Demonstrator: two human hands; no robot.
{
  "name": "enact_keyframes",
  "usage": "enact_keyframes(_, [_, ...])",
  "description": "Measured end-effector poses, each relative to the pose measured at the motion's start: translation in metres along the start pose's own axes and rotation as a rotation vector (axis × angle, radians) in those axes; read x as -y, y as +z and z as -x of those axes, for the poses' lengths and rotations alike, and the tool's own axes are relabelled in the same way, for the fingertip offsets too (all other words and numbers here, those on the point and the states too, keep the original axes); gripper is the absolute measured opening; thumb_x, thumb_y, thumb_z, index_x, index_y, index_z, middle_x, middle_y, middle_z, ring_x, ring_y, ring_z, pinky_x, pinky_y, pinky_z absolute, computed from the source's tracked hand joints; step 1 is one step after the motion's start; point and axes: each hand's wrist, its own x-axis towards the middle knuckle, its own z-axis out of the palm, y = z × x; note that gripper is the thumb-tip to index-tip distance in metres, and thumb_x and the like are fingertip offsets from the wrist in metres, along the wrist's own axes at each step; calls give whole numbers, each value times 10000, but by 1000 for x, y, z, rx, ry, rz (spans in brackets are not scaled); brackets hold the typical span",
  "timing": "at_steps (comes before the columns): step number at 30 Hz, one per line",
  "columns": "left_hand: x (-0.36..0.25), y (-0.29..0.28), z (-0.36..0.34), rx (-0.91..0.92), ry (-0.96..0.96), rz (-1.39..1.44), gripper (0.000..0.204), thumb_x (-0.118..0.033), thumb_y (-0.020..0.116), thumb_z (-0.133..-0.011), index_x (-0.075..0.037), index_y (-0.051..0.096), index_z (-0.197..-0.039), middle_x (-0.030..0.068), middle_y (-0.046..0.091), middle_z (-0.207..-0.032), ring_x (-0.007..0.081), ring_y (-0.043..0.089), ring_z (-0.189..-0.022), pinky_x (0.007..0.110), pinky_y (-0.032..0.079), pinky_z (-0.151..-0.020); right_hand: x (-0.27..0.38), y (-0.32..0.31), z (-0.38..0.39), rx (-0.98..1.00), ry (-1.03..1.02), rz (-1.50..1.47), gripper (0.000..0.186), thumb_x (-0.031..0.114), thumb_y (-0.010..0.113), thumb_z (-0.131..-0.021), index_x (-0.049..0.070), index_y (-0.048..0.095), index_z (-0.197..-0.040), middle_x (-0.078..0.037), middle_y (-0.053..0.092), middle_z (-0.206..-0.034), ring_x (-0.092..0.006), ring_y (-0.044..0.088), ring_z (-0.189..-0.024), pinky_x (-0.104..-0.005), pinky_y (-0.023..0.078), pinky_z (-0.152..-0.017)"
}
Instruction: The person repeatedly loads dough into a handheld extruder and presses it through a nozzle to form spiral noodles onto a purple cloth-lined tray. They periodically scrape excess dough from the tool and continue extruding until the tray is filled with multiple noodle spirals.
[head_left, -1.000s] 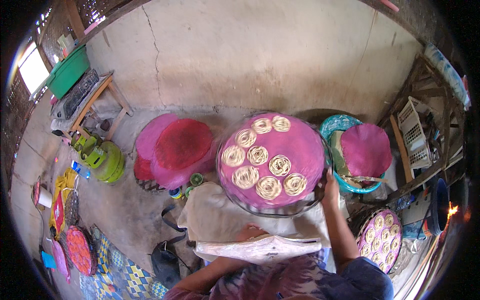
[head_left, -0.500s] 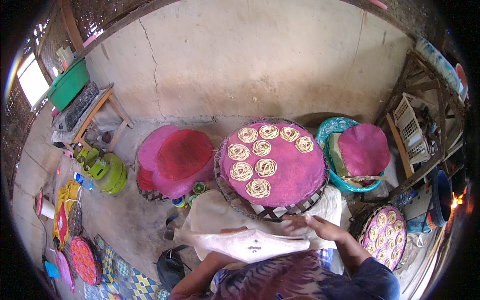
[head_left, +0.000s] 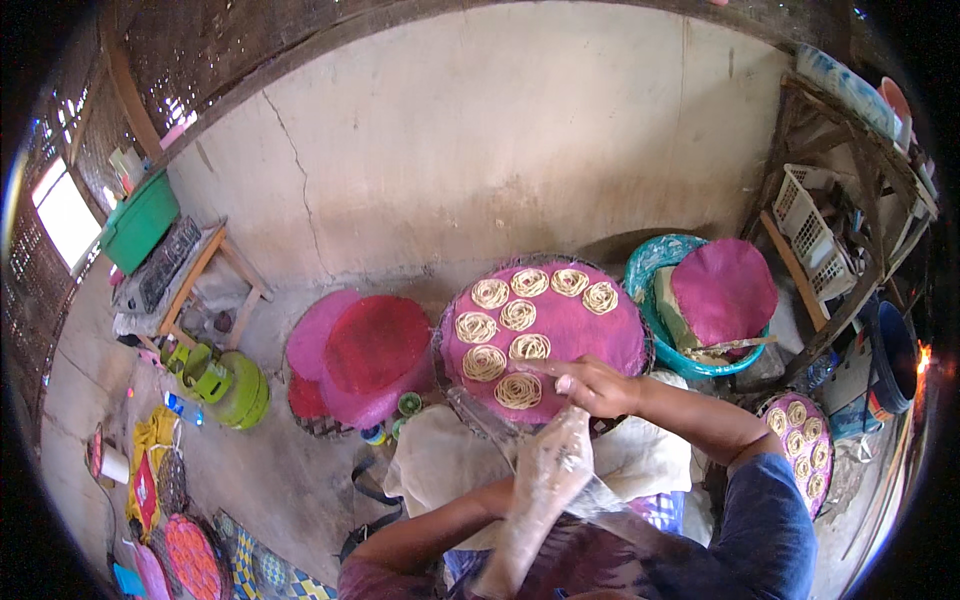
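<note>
A whitish, partly see-through bag with dough smears [head_left: 545,475] hangs slantwise in front of my chest, twisted narrow near its top. My right hand [head_left: 597,387] is closed on that upper end, its index finger stretching left over the round tray. My left forearm runs in behind the bag, which hides the fingers of my left hand. Just beyond both hands lies the round woven tray covered with pink cloth [head_left: 600,335]. On it sit several coiled nests of pale dough strands [head_left: 518,391], mostly along the left and far sides.
To the left lie pink and red round cloths [head_left: 375,345] and a green gas cylinder [head_left: 235,390]. A teal basin [head_left: 645,275] with a pink round cloth [head_left: 725,290] stands right. A second tray of nests [head_left: 800,445] is lower right, near a flame [head_left: 923,357]. Pale cloth [head_left: 430,455] covers my lap.
The bag has swung from lying flat and sideways to a steep slant, its top gathered. My right hand has moved from open beside it to closed on its top, nearer the tray.
</note>
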Motion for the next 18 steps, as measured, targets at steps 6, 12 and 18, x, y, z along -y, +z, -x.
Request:
enact_keyframes(6, [7, -96, -30, 129, 31, 570, 337, -214, 592, -887, -35, 561, -1170, 180, 610, -1114, 326, 599, -1040, 402, 494, -886, 102, -5, -32, 162, -659, 227, 719, 266, 611, -929, 147, 215, -1517, -189, 600, -1199, -355, 634, -1013, -476, 513, -841])
enact_keyframes(12, [-6, -157, -36, 75, -91, 390, 282, -254, 624, -866, -52, 624, -1063, 207, 667, -963, 369, 655, -910, 432, 533, -804, 102, -29, -43, -210, -142, 50, 485, 181, 582, -956, 88, 366, -1380, -122, 573, -978, -250, 603, -781, -372, 525, -645])
enact_keyframes(18, [57, -151, 20, -388, -391, 404, 318, -129, 720, -809, -39, 631, -1099, 109, 694, -995, 267, 670, -908, 382, 521, -828, 66, -119, 3, -1127, -177, -310, 306, 253, 478, -1019, 103, 425, -1280, -7, 481, -688, -96, 442, -445, -253, 436, -425])
